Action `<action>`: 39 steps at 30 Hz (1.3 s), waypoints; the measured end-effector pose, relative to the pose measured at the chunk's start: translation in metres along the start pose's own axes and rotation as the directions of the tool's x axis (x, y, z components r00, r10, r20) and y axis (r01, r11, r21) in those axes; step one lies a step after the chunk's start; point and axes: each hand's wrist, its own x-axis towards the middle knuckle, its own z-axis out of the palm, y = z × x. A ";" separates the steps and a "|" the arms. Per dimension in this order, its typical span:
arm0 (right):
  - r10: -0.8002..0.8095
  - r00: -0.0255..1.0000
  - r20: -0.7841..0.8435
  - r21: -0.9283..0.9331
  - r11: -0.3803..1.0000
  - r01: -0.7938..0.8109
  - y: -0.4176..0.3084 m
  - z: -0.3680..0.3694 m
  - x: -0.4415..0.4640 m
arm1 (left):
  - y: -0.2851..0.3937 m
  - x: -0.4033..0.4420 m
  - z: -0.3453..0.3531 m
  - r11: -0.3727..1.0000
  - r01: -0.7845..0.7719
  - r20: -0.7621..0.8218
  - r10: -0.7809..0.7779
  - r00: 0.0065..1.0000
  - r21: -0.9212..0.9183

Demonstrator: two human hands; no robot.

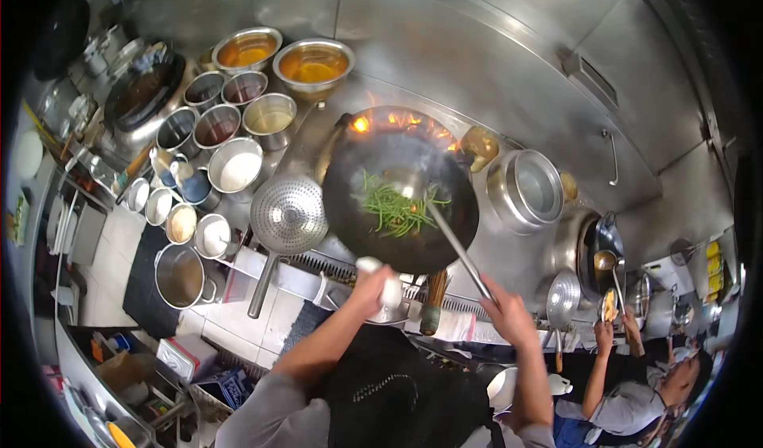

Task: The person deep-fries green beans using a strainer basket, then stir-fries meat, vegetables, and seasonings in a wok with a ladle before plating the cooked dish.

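Observation:
My left hand (370, 290) is closed on a white cloth (391, 290) at the near edge of a large black wok (350, 217). Whether a wok handle lies inside the cloth is hidden. Green beans (393, 212), long and thin, lie in the middle of the wok. My right hand (509, 314) grips the long metal handle of a ladle (457, 248), which slants down into the wok. The ladle's bowl is among the beans. Flames (403, 120) show along the wok's far rim.
Left of the wok rests a perforated strainer (289, 213), with several seasoning pots (236, 165) beyond it. A bamboo brush (433, 301) lies at the stove's front edge. Metal pots (534, 187) stand to the right. A co-worker (636, 400) works at another wok (598, 245).

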 end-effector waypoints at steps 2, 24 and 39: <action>0.040 0.973 0.228 0.112 0.991 -0.067 0.026 -0.048 -0.051 | 0.029 -0.094 0.047 0.996 0.006 -0.066 0.000 0.998 0.091; -0.116 0.972 0.206 -0.114 0.983 0.142 0.056 0.026 0.012 | -0.044 -0.040 0.033 0.993 -0.067 -0.127 0.079 0.989 0.097; -0.080 0.995 0.053 -0.032 0.996 0.082 0.062 0.035 0.004 | -0.054 -0.093 0.012 0.987 -0.003 -0.121 0.022 0.992 0.159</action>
